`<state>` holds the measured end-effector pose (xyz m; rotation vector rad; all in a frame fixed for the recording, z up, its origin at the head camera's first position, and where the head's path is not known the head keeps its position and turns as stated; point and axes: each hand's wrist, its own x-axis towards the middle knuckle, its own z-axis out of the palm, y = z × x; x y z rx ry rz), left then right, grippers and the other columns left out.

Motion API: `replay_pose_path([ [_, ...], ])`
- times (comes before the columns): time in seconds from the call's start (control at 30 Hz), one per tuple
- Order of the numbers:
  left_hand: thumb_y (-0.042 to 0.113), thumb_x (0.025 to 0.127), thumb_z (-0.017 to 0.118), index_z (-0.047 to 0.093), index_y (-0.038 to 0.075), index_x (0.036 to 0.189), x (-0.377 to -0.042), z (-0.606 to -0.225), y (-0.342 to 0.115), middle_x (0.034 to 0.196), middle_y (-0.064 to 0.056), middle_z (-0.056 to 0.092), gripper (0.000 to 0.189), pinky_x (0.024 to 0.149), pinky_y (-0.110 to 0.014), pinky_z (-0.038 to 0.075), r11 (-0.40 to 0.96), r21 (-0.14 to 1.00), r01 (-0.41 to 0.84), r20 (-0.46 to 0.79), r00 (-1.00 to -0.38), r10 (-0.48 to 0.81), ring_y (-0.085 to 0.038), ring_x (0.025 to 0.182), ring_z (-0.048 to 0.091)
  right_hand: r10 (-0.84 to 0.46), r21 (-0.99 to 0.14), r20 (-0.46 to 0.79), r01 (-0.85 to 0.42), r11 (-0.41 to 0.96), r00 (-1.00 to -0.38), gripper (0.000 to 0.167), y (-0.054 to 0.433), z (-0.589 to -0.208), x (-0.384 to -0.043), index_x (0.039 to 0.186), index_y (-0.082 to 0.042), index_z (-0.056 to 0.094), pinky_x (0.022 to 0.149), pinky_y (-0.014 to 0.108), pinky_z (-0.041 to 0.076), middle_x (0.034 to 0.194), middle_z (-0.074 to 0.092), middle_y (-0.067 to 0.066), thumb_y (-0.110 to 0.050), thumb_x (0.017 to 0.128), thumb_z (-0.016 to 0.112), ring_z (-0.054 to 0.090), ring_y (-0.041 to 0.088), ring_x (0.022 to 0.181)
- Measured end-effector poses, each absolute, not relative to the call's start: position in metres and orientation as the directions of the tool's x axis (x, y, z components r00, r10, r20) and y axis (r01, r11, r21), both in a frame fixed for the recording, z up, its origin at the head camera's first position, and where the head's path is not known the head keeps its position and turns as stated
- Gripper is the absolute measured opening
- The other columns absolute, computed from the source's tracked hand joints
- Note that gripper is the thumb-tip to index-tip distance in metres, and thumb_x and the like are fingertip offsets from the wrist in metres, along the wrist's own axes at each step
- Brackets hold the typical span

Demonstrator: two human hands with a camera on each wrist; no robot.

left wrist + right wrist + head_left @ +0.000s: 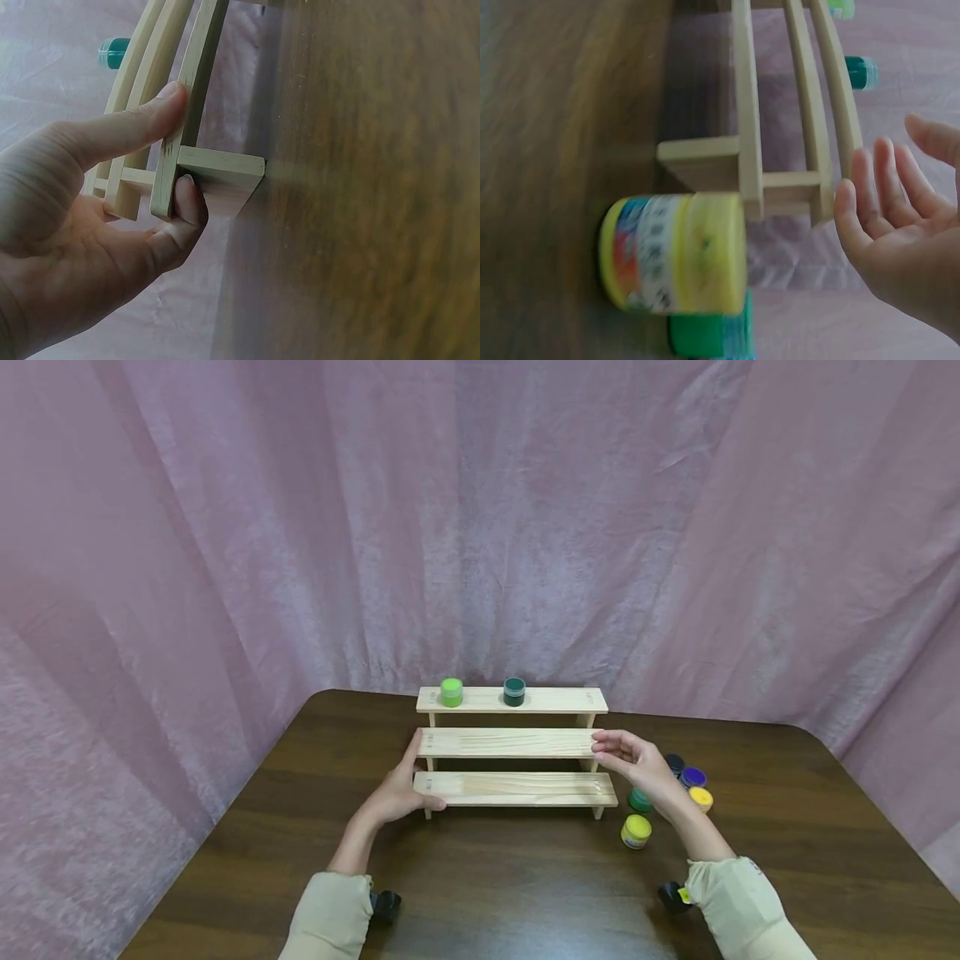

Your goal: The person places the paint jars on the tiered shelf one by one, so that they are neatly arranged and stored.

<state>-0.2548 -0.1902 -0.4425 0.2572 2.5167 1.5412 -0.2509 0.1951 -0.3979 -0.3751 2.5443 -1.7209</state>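
A three-step wooden display rack [517,789] stands on the table. My left hand [397,795] grips the left end of its lowest shelf, and in the left wrist view the thumb [154,116] lies on top with a finger curled beneath the board. At the right end of the middle shelf is my right hand [637,764], its fingers loosely bent and nothing between them; in the right wrist view the fingertips are right by the shelf ends. On the top shelf sit a light green paint jar [452,692] and a dark green paint jar [514,692].
Right of the rack stand a yellow paint jar [636,832], a green jar [640,800], an orange-yellow jar [701,798], a purple jar [693,777] and a black jar [675,765]. A pink curtain [525,527] hangs behind the brown table [480,893].
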Motion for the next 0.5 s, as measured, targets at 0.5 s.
replay_pose_path([
  [0.5, 0.010, 0.072, 0.086, -0.009, 0.014, 0.157, -0.252, -0.440, -0.190, 0.138, -0.035, 0.043, 0.127, 0.089, -0.037, 0.048, 0.457, 0.887, 0.070, -0.056, -0.965, 0.257, -0.036, 0.109, 0.059, -0.421, -0.897, -0.003, -0.184, 0.402, -0.907, 0.037, 0.221, -0.411, -0.238, 0.125, 0.008, 0.056, 0.082, 0.021, 0.052, 0.118, 0.062, 0.028, -0.011, 0.094, 0.062, 0.063, 0.007, 0.099],
])
